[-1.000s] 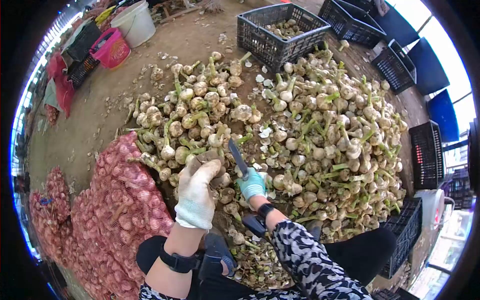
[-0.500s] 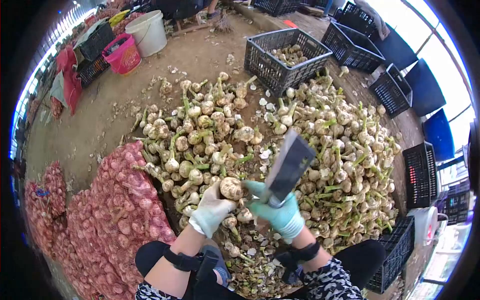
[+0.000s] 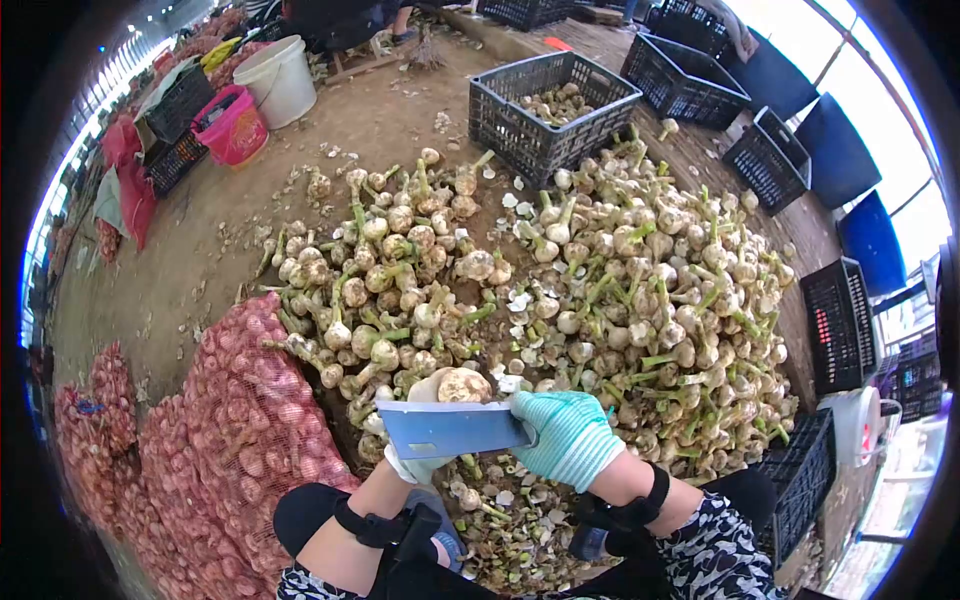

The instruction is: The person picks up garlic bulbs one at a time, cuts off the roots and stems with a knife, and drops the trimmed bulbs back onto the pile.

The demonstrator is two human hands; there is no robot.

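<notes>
A garlic bulb (image 3: 466, 386) rests in the fingers of my left hand (image 3: 412, 467), which wears a white glove. In front of that hand lies the broad blade of a cleaver (image 3: 455, 432), nearly level and hiding much of the palm. My right hand (image 3: 568, 438), in a teal striped glove, is wrapped around the cleaver's handle. The blade's upper edge overlaps the underside of the bulb in this view. Beyond my hands spreads a pile of garlic (image 3: 385, 275) with green stems, and a larger garlic pile (image 3: 690, 320) lies to the right.
Red mesh sacks (image 3: 250, 420) full of bulbs lie at my left. Garlic trimmings (image 3: 510, 545) cover the ground between my feet. A black crate (image 3: 545, 120) holding some bulbs stands ahead, near a white bucket (image 3: 280, 85) and a pink bucket (image 3: 232, 130). More crates line the right side.
The cleaver has swung down and left from raised and tilted to nearly level beside the bulb. My left hand still holds the bulb. The whole view has shifted slightly.
</notes>
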